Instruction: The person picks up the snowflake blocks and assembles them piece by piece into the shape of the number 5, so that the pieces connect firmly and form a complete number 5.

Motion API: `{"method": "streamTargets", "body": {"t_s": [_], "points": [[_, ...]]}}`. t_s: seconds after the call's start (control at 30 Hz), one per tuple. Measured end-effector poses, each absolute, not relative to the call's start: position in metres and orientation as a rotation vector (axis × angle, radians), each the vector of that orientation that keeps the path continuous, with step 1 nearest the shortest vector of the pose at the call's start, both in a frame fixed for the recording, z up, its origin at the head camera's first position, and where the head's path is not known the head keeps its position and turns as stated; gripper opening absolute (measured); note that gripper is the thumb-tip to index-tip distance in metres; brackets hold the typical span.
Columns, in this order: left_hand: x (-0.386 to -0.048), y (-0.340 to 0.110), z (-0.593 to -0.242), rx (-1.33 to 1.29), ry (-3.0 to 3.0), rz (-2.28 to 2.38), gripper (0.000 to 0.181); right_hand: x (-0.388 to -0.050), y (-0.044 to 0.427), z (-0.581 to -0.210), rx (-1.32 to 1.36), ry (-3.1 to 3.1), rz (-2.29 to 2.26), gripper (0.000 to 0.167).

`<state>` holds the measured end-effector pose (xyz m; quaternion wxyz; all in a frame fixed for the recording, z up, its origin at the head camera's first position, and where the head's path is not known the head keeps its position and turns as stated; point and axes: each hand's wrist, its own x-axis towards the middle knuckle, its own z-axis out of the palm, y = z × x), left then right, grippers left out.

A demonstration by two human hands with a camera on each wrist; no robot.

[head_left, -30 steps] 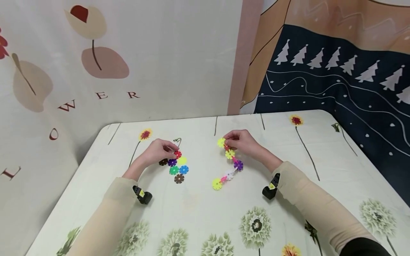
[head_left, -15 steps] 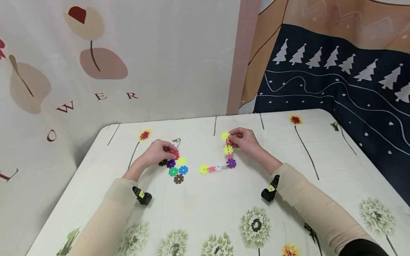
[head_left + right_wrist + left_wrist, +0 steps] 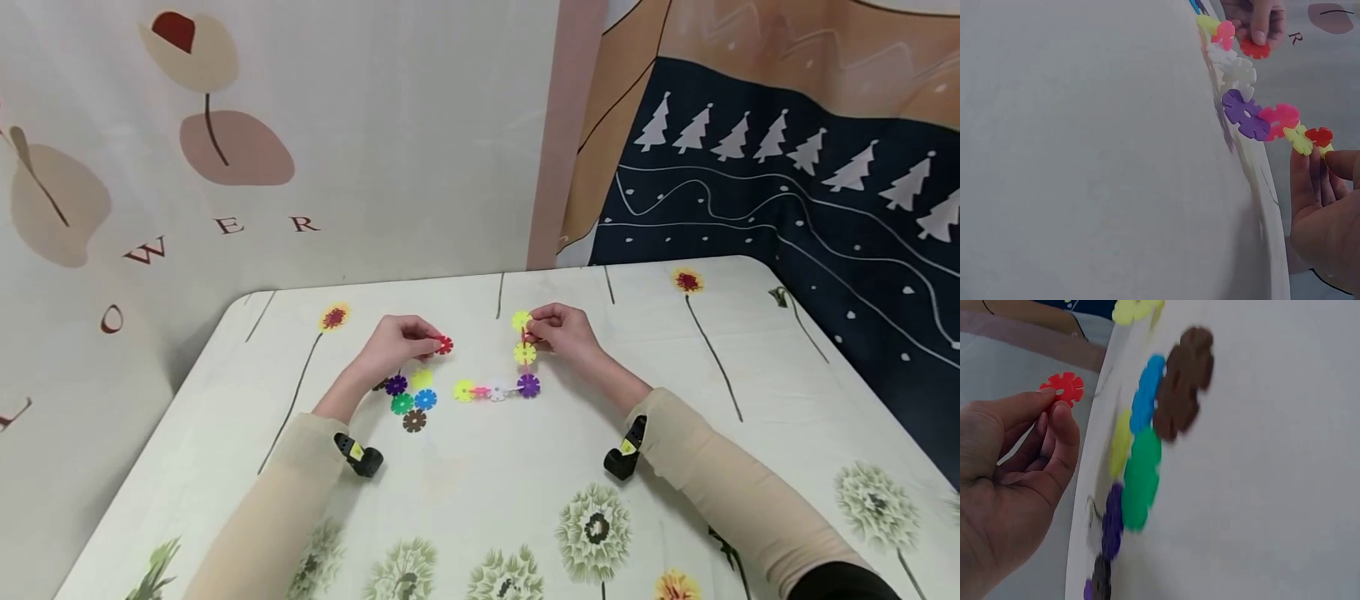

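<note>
First, at the left, the person's left hand (image 3: 392,343) pinches a red notched disc (image 3: 445,344) by its edge, up off the counter (image 3: 465,483), presumably to leave the far-side slots free. Just below that hand lie loose discs close together, probably for easy reach: purple (image 3: 396,384), green (image 3: 402,403), brown (image 3: 414,420), yellow (image 3: 422,379) and blue (image 3: 425,399). A dark disc (image 3: 1102,581) next to the purple one is mostly hidden in the head view, and a purple sliver (image 3: 1088,589) is cut off in the left wrist view. Next, a chain of linked discs (image 3: 528,385) bends like a corner, running right from its yellow end (image 3: 464,391), then up. Rightmost, the right hand (image 3: 567,333) pinches the chain's upper end between thumb and fingers, perhaps to steady it. Those fingers cover some links; whether the lower stretch touches the counter, I cannot tell.
</note>
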<state>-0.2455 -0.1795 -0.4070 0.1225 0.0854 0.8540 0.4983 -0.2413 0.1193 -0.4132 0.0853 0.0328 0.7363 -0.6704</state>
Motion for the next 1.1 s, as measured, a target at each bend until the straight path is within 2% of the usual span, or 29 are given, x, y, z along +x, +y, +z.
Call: {"method": "streamTargets", "body": {"t_s": [0.57,1.1], "points": [[-0.246,-0.124,-0.404,0.253,2.299,1.735,0.014,-0.242,0.111,-0.414,0.043,2.178,-1.982,0.022],[-0.246,-0.11,-0.407,0.318,2.323,1.804,0.01,-0.24,0.107,-0.408,0.059,2.2,-1.925,0.021]]}}
